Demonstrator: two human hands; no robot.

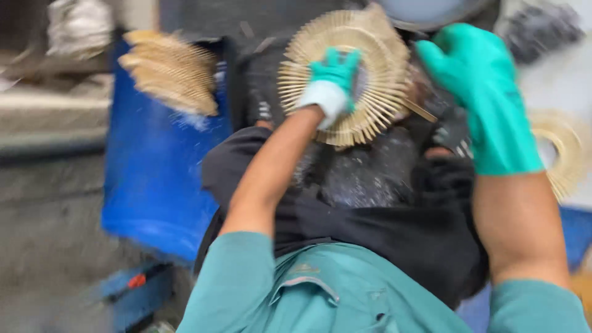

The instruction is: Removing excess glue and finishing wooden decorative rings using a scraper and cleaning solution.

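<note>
The fingers [338,63] of the left hand [330,86] are curled over the inner rim of a round ring of thin tan sticks [345,77]. The ring is gripped there, and it is held up in front of the person, just above the dark lap. The sticks fan out from the hole in the middle like sun rays. A green glove with a pale cuff is worn on this hand, and the bare arm runs down to a teal sleeve.

The right hand [475,74] is seen near the ring's right edge, in a long green glove [493,123]. Its fingers are bent a little, but it cannot be told if anything is held, since the picture is blurry and the fingertips are hidden. A dark glove or cloth [453,132] is seen just under this hand.

A black apron [382,228] is spread over the lap below the ring, and pale dust is seen on it. A blue bin [154,179] is seen to the left of the lap. A second bunch of tan sticks [169,71] is seen at the bin's top edge, well apart from the held ring. Another stick ring [564,151] is seen at the far right, past the right arm. A grey round thing [431,12] is seen at the top, behind the held ring.
</note>
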